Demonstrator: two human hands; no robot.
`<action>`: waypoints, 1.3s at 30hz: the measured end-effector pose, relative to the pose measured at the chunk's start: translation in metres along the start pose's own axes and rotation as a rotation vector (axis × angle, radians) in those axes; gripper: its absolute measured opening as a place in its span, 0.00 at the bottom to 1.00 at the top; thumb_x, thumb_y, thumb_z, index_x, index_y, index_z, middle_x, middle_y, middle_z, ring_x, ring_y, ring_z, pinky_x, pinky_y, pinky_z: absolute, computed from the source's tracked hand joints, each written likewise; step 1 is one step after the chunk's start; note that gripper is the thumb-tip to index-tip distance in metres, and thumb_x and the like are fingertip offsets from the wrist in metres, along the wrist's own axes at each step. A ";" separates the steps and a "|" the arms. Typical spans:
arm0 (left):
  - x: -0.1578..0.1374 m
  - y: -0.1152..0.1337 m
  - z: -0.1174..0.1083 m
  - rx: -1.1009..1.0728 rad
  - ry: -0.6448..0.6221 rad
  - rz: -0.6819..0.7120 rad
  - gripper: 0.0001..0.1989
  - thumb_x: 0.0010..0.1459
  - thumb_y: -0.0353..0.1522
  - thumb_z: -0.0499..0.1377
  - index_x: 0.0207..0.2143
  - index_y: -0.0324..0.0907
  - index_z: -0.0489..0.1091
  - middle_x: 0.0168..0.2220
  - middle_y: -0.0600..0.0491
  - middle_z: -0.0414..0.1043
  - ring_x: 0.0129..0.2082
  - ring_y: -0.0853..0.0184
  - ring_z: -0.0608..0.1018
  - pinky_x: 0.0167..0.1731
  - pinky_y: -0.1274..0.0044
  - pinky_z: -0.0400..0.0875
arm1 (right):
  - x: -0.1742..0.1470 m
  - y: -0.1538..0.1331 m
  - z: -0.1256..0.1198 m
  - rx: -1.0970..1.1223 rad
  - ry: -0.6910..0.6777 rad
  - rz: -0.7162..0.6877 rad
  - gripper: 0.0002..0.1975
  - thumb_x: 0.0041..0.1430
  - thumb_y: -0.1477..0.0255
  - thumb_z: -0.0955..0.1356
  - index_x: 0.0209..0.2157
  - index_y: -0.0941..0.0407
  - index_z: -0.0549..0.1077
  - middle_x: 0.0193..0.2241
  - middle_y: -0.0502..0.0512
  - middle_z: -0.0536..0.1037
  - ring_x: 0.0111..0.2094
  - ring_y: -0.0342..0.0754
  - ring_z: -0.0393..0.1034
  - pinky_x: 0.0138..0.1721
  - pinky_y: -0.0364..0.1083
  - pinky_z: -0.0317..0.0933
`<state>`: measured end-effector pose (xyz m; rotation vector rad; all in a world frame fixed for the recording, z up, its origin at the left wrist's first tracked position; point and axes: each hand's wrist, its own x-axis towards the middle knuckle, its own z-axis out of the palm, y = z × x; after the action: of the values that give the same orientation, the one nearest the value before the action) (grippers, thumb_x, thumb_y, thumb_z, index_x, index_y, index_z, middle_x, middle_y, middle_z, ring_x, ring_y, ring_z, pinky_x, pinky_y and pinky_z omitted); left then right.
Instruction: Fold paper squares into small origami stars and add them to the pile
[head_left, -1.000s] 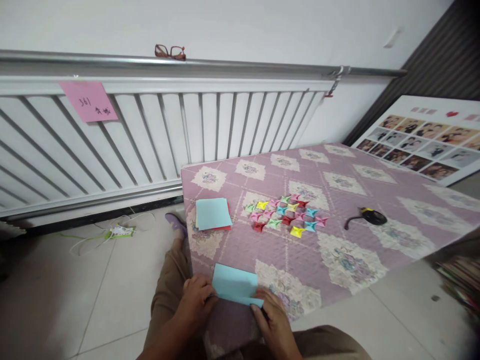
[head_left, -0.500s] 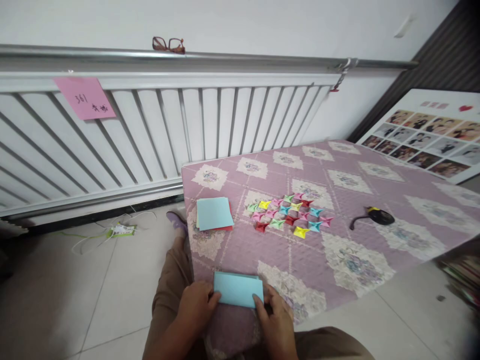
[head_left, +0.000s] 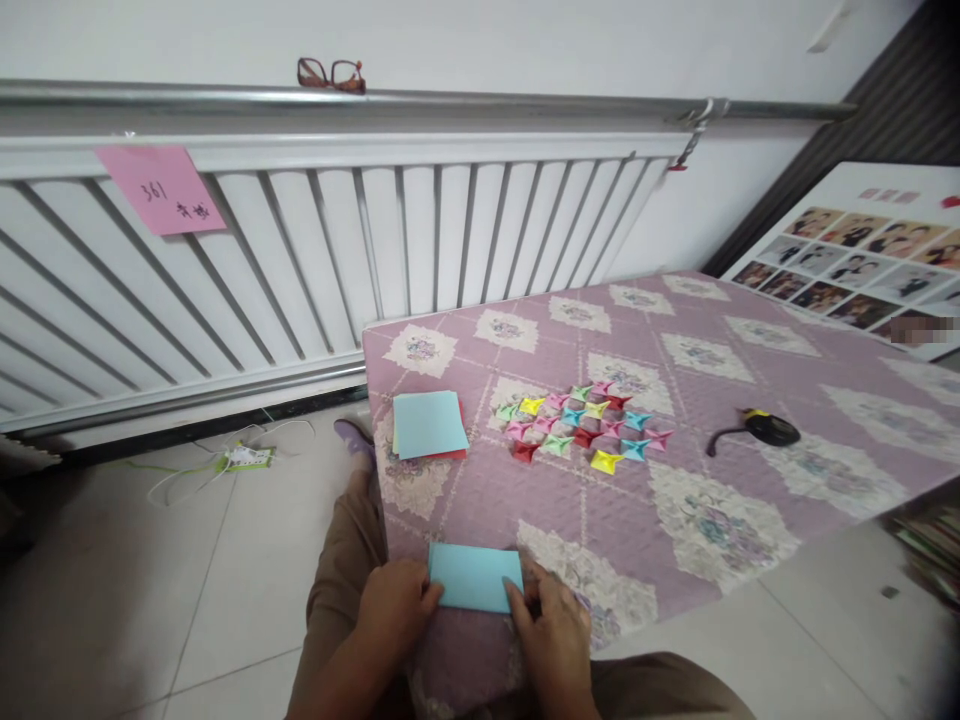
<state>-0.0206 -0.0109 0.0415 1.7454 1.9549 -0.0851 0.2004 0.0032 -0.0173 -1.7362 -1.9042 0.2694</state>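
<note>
A light blue sheet of paper (head_left: 477, 577), folded into a rectangle, lies at the near edge of the table. My left hand (head_left: 397, 605) grips its left end, the thumb on top near the lower corner. At its right end, my right hand (head_left: 551, 620) pinches the paper with the thumb above and the fingers curled behind. Farther up on the left is a stack of square paper sheets (head_left: 430, 425), light blue on top with red and pale green edges showing. Several small folded paper pieces (head_left: 577, 425) in pink, yellow, green, red and blue stand in rows mid-table.
The table (head_left: 555, 500) has a mauve floral cloth. A black object with a curved tail (head_left: 772, 428) lies to the right. Behind are a radiator (head_left: 450, 235), a pipe with glasses (head_left: 330, 75), and a photo board (head_left: 855, 250). A power strip (head_left: 246, 457) sits on the floor.
The upper layer of the blue paper now lines up more closely with the layer under it at the right end. Both hands stay at the ends; the view has shifted slightly.
</note>
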 end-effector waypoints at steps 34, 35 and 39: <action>0.001 0.006 -0.011 0.041 -0.069 -0.003 0.15 0.62 0.38 0.50 0.35 0.41 0.74 0.38 0.48 0.76 0.39 0.58 0.77 0.36 0.73 0.65 | 0.002 -0.005 -0.002 -0.065 -0.034 0.016 0.24 0.61 0.52 0.56 0.39 0.55 0.74 0.29 0.56 0.77 0.35 0.54 0.70 0.40 0.52 0.56; 0.001 0.007 -0.012 0.045 -0.069 0.002 0.15 0.62 0.38 0.50 0.35 0.41 0.74 0.38 0.48 0.76 0.39 0.58 0.77 0.36 0.73 0.66 | 0.002 -0.005 -0.002 -0.069 -0.037 0.015 0.25 0.62 0.53 0.56 0.39 0.55 0.74 0.29 0.56 0.77 0.35 0.54 0.70 0.40 0.52 0.56; 0.000 0.008 -0.015 0.056 -0.074 0.005 0.15 0.62 0.38 0.50 0.36 0.41 0.74 0.39 0.46 0.76 0.39 0.58 0.77 0.37 0.72 0.67 | 0.002 -0.004 -0.002 -0.079 -0.042 0.015 0.24 0.62 0.53 0.56 0.40 0.55 0.74 0.28 0.55 0.77 0.35 0.54 0.70 0.40 0.53 0.56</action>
<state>-0.0181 -0.0036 0.0571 1.7569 1.9120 -0.2023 0.1975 0.0041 -0.0133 -1.8100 -1.9569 0.2403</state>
